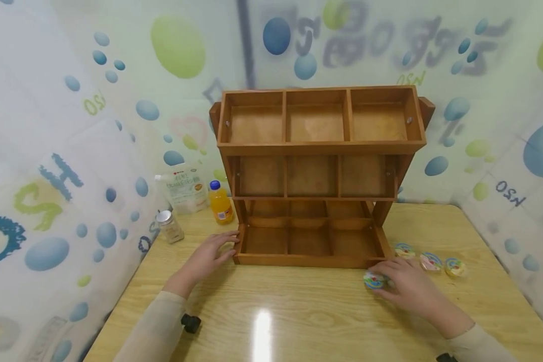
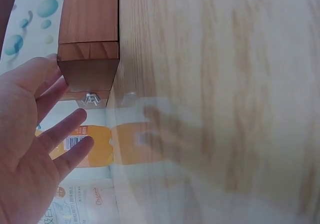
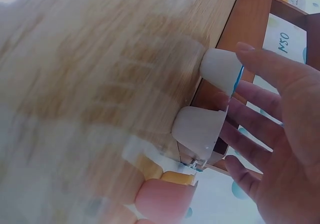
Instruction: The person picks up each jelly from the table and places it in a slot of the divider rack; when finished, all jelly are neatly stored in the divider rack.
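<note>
A brown wooden shelf rack [image 1: 317, 260] with divided compartments stands on the table. My left hand [image 1: 212, 256] touches the left end of its bottom tray, fingers spread and nearly straight. By the tray's front right corner, my right hand [image 1: 409, 286] reaches over two small white jelly cups with printed lids. The thumb is right at the rim of the nearer jelly cup [image 3: 220, 69], and the other fingers extend beside the second cup [image 3: 199, 131]. Both cups stand on the tabletop; in the head view the hand hides most of the second.
Several more jelly cups [image 1: 431, 262], pink and yellow, sit right of the rack. Left of it stand an orange drink bottle [image 1: 221, 205], a white pouch [image 1: 185, 190] and a jar with a silver lid [image 1: 169, 227]. A patterned curtain [image 1: 117, 100] surrounds the table [image 1: 226, 322].
</note>
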The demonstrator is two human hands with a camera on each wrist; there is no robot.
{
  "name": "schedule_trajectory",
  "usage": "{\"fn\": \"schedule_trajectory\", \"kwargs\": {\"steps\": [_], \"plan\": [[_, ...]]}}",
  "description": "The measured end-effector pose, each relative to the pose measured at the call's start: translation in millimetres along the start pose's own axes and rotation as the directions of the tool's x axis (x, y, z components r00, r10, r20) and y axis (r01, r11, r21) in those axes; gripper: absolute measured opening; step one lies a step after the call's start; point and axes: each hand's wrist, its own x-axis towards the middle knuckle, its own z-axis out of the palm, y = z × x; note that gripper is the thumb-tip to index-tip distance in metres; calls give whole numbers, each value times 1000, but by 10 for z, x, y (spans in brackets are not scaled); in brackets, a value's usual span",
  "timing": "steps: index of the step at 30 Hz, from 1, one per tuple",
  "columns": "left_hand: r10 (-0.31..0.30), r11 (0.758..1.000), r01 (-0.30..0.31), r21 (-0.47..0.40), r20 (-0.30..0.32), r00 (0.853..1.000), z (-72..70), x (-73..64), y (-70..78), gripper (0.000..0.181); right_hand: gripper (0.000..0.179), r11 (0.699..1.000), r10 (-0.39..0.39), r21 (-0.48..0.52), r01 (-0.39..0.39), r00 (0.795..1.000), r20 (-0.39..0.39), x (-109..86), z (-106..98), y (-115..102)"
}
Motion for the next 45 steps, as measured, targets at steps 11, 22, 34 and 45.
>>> {"fn": "schedule_trajectory", "kwargs": {"steps": [11, 22, 34, 45], "plan": [[0, 1000, 0, -7, 0, 1000, 6, 7, -5, 35, 47, 998, 27, 63, -26, 1000, -13, 0, 25, -8], [7, 1000, -7, 2, -3, 1000, 18, -7, -24, 35, 48, 994, 4, 108, 1, 999, -50, 59, 43, -70], [4, 1000, -4, -3, -4, 1000, 15, -17, -23, 35, 45, 984, -50, 168, 63, 996, -76, 400, -43, -317], [8, 1000, -8, -18, -13, 1000, 24, -18, -9, 36, 46, 965, -20, 263, 21, 1000, -8, 736, -9, -563]]}}
